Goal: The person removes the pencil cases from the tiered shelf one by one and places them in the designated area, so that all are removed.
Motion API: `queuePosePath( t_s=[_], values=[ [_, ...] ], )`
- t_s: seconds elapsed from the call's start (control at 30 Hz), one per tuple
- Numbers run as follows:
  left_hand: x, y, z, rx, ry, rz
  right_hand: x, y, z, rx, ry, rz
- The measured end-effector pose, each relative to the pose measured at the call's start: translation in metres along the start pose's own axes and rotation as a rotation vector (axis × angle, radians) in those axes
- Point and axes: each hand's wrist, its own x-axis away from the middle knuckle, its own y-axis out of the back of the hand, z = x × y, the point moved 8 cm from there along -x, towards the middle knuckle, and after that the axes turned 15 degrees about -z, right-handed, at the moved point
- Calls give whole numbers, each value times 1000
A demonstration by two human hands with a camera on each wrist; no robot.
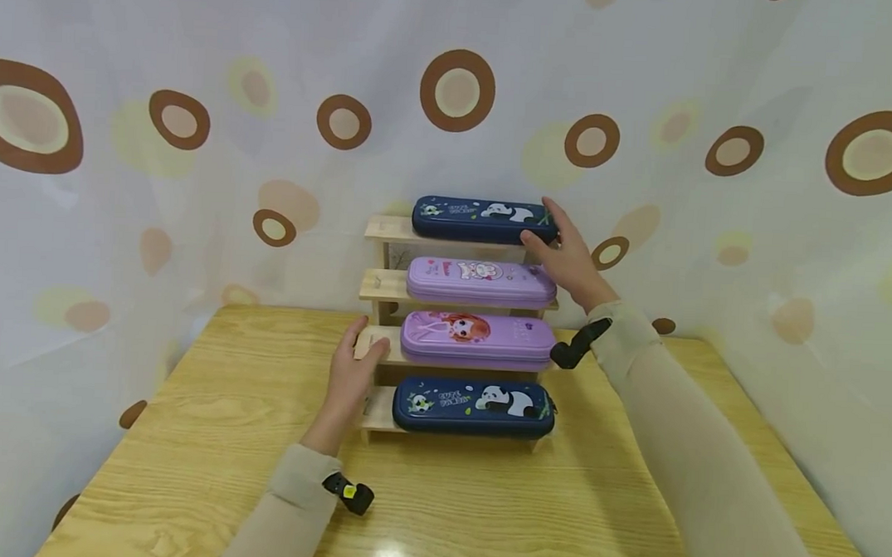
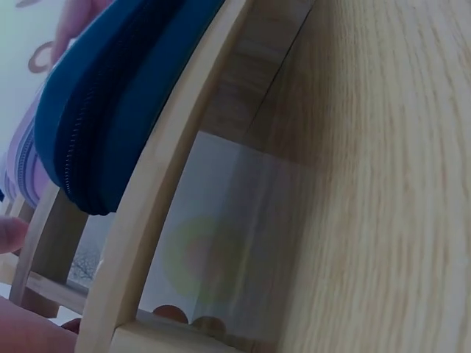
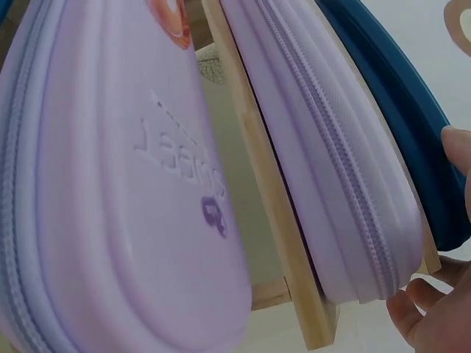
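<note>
A four-tier wooden stand (image 1: 382, 285) is standing on the desk (image 1: 254, 403), and, taking the stand's centre as the middle of a dial, the upper navy case (image 1: 485, 230) is lying at 12 o'clock on the highest tier. At 2 o'clock the right hand (image 1: 572, 263) is clamping that case's right end, its thumb pressing at the front and its fingers reaching around the far side. At 8 o'clock the left hand (image 1: 346, 378) is gripping the left end of the third tier down, thumb and fingers straddling the plank. The two hands are staying well apart.

The lower navy case (image 1: 447, 420) is resting at 6 o'clock on the lowest tier, showing a panda and the pale words "CUTE PANDA"; the upper one is carrying matching pandas and similar lettering, smaller and harder to read. Just above centre, the rabbit case (image 1: 483, 295), in lilac, is bearing red writing towards its 9 o'clock end, too small to make out. Just below centre, the girl case (image 1: 480, 356), also lilac, is showing a red-haired figure; towards its 3 o'clock end, embossed letters are running beside a purple emblem, but the right wrist view is not making the word clear.
</note>
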Motion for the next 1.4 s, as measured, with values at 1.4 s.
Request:
queuePosePath(
  t_s=[1.4],
  values=[
    [1,-3,11,165,28,23,26,41,-7,-33,51,-162]
  ],
)
